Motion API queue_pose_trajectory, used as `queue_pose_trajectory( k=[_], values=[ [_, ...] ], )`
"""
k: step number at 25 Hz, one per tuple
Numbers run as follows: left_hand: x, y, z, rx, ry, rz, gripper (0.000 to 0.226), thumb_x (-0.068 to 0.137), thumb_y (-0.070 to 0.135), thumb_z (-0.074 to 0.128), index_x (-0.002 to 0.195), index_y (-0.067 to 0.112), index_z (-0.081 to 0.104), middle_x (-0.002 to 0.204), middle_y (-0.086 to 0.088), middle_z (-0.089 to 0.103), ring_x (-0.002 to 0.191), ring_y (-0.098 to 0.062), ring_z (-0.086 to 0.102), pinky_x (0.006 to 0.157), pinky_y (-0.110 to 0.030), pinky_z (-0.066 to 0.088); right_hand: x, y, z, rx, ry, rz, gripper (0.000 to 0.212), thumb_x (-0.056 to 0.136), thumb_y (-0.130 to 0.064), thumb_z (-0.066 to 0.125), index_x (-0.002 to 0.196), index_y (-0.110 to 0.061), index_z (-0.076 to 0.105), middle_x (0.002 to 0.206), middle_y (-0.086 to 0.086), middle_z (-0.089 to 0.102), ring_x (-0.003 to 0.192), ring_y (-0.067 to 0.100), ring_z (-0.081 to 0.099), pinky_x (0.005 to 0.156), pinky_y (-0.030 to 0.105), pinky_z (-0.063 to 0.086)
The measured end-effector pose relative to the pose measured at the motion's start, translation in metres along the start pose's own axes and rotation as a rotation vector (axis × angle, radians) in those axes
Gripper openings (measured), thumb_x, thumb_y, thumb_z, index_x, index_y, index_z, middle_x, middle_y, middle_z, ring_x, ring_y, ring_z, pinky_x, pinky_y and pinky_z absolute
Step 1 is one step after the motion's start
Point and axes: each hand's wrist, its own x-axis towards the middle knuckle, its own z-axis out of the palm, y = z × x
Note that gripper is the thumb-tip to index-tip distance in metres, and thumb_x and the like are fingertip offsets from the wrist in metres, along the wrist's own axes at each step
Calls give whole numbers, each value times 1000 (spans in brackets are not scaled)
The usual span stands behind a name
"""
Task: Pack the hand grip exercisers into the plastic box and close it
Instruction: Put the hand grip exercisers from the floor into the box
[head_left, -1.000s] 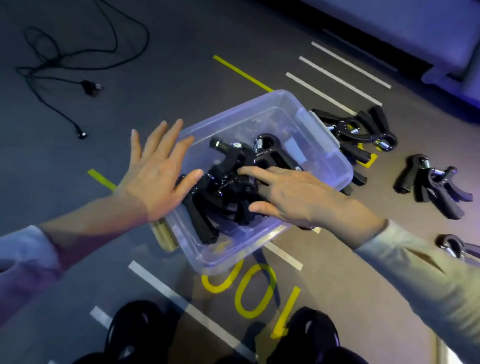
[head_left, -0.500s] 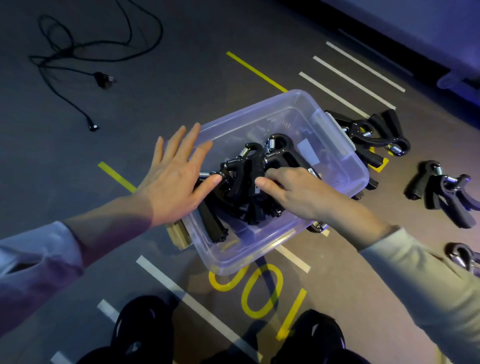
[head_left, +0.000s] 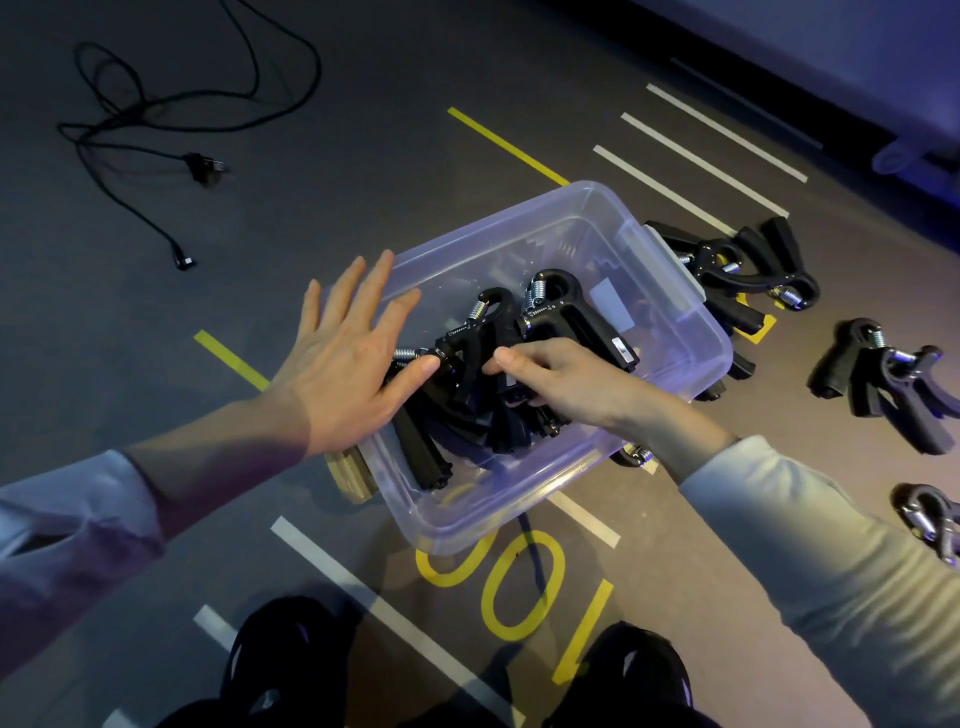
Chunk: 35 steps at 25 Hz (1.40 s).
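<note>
Several hand grip exercisers (head_left: 498, 364) already lie in the plastic box (head_left: 691, 332), under the right hand (head_left: 566, 384), whose fingers pinch one. The left hand (head_left: 343, 364), fingers spread flat, steadies the near wall. More exercisers (head_left: 883, 379) wait beyond the right fingers on the floor (head_left: 363, 182). I see no lid; the box's far half has free room.

Left hand (head_left: 345, 364) flat, fingers spread, right hand (head_left: 558, 382) curled

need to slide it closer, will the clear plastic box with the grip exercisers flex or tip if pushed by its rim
The plastic box looks thin-walled, so its rim may flex. The grip exercisers piled inside probably weigh it down, making tipping unlikely. It should slide on the smooth floor.
</note>
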Motion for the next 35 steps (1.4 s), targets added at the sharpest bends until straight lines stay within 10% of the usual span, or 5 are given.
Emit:
queue_pose_trajectory(
  k=[8,11,14,23,35],
  values=[
    [0,0,1,11,7,6,83,80,66,8,143,16,25,156,-12,-1,143,-29,-3,112,-53,1,-7,14,-48,-57,-22,91,44,100,-40,33,105,-16,70,123,1,59,113,18,53,91,31,44],
    [-1,0,1,13,3,3,83,79,67,7,144,17,25,156,-11,-2,143,-29,-3,112,-52,0,4,15,-42,-421,26,86,47,98,-45,33,104,-16,69,118,7,60,116,22,51,100,35,38],
    [0,0,2,27,4,3,83,79,67,7,144,17,25,156,-11,-2,143,-29,-3,112,-53,1,6,12,-22,-559,-53,80,37,97,-42,39,113,-18,63,137,14,43,140,22,25,106,31,26],
    [0,1,2,57,-6,4,85,79,68,5,144,17,25,156,-12,-3,142,-30,-4,111,-54,1,-2,16,-43,-681,-185,65,35,100,-38,33,129,-35,53,158,-8,14,143,13,21,112,32,16],
    [0,1,3,86,-10,2,83,81,66,7,144,16,27,156,-12,-3,142,-31,-3,111,-55,3,-5,5,-6,-799,-358,123,77,73,-82,20,143,-52,10,154,-9,-27,146,25,-10,117,51,7]
  ],
)
